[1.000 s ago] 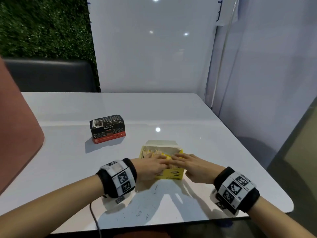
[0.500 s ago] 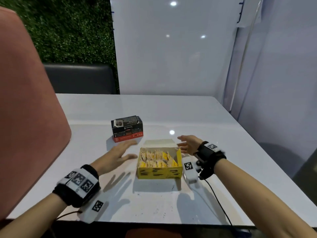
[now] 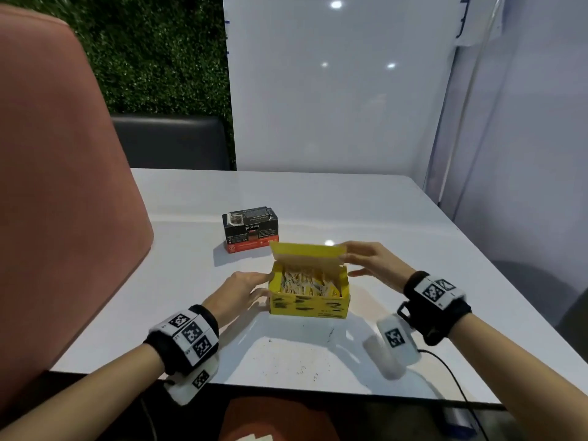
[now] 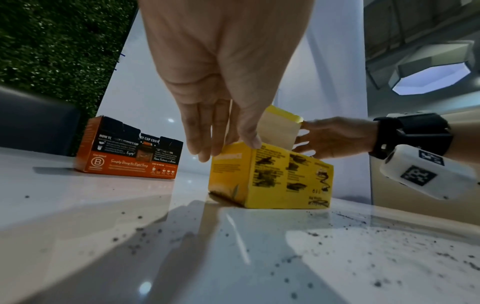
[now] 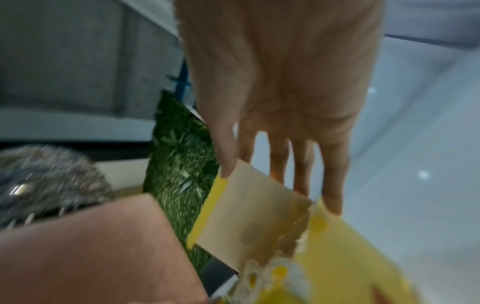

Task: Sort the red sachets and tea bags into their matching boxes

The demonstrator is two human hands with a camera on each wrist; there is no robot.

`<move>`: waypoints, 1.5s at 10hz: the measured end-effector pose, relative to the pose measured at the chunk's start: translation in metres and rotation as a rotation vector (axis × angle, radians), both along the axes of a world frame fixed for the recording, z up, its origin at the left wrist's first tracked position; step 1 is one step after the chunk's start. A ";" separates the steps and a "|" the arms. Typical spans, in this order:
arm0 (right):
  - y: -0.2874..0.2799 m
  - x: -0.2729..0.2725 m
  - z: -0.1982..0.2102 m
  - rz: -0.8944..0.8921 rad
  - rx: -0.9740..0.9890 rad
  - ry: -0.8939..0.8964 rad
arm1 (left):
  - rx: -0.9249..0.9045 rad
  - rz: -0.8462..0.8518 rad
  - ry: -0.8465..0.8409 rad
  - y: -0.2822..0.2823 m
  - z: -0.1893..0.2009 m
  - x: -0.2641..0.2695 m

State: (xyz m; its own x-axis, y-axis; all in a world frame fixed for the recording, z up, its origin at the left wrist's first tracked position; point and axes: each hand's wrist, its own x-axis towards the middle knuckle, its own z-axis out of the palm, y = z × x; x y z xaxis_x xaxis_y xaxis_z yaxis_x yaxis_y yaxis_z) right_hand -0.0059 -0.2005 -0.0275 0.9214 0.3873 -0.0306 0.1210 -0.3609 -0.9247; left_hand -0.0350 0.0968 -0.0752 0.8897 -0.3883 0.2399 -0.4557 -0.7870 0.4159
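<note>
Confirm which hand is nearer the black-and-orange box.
Left. The left hand touches the left end of the yellow box, the side facing the black-and-orange box; the right hand pinches the lid at its right end, farther away.

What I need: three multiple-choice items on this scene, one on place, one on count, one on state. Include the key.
1. The black-and-orange box stands: A. beyond the yellow box, to its left; B. inside it; C. stacked on top of it.
2. Boxes on the table: A. one; B. two; C. four.
3. The yellow box's lid is: A. taped shut; B. torn off; C. raised.
Key: 1 A, it sits farther and leftward in the head view; 2 B, only those two stand there; 3 C, the right hand pinches it up.
</note>
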 end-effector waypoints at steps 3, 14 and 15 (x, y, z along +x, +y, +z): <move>0.012 -0.025 -0.004 0.197 -0.662 -0.511 | -0.107 -0.123 0.017 -0.002 0.003 0.003; 0.063 0.026 -0.018 0.034 -0.733 -0.513 | 0.043 0.044 0.625 -0.025 0.062 0.160; 0.060 0.018 -0.013 -0.003 -0.773 -0.483 | 0.105 0.063 0.480 -0.020 0.068 0.155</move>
